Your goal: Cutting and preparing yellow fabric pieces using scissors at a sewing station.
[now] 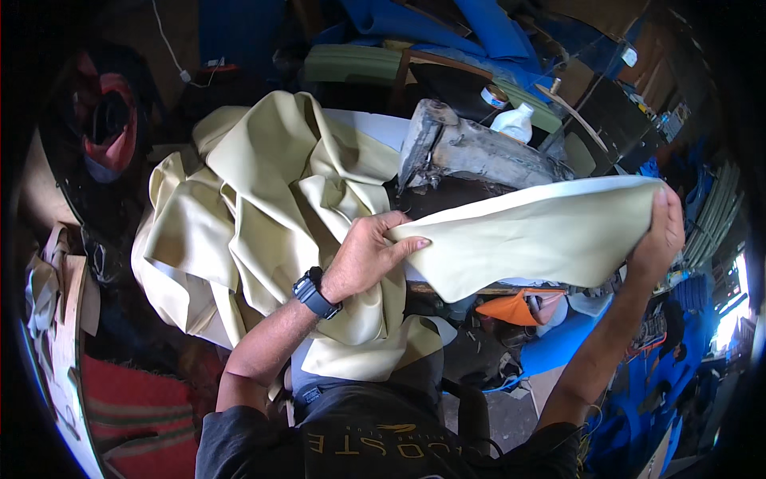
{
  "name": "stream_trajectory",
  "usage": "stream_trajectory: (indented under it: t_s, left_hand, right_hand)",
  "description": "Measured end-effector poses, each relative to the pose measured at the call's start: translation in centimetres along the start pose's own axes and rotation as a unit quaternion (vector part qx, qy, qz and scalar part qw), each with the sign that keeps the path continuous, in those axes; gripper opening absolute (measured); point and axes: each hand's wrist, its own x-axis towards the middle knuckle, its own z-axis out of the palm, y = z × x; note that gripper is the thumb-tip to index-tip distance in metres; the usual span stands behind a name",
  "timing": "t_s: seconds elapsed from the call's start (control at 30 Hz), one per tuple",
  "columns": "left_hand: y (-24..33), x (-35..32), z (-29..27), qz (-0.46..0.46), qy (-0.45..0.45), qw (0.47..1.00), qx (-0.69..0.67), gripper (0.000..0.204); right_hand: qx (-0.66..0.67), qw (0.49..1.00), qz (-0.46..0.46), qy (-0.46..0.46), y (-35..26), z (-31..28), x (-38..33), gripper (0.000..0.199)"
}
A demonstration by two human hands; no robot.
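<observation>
A cut panel of pale yellow vinyl-like sheet (535,235) is stretched between my two hands, its white backing showing along the far edge. My left hand (373,251), with a dark watch at the wrist, pinches the panel's left end between thumb and fingers. At the panel's upper right corner, my right hand (664,227) is closed on the edge. A large crumpled heap of the same pale yellow sheet (271,184) spreads to the left, passing beneath my left forearm and down over my lap.
Behind the panel stands a worn grey sewing machine (487,148). A white bottle (515,122) and a small round tin (495,96) sit beyond it. An orange piece of material (515,308) and blue sheeting (562,343) lie below. Red striped fabric (144,407) is at the lower left.
</observation>
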Motion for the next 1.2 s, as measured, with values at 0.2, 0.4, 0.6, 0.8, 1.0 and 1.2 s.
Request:
stream_trajectory:
  t_s: [0.2,0.4,0.6,0.8,1.0,1.2]
  left_hand:
    - [0.2,-0.3,0.7,-0.096,0.111,0.900,-0.411,0.019]
    - [0.3,-1.1,0.4,-0.051,0.260,0.886,-0.380,0.012]
    - [1.6,-3.3,-2.3,0.038,0.334,0.928,-0.161,0.012]
    - [5.7,-4.7,-0.4,0.054,-0.041,0.996,0.063,0.010]
    - [4.8,-5.5,2.8,0.059,-0.154,0.986,0.019,0.015]
    - [4.3,-6.3,1.8,0.002,-0.139,0.989,-0.040,0.016]
  right_hand:
    - [0.098,0.993,0.066,0.029,3.4,-3.8,-1.9,0.024]
    - [-0.166,0.977,0.132,0.002,7.3,-6.5,-11.0,0.022]
    - [0.038,0.857,0.357,-0.370,5.5,-4.4,-26.0,0.015]
    - [-0.309,0.907,0.255,-0.132,12.4,-10.2,-21.8,0.012]
    - [-0.528,0.778,0.196,-0.277,25.5,-11.8,-16.7,0.023]
    - [-0.533,0.780,0.200,-0.261,28.7,-14.6,-16.0,0.032]
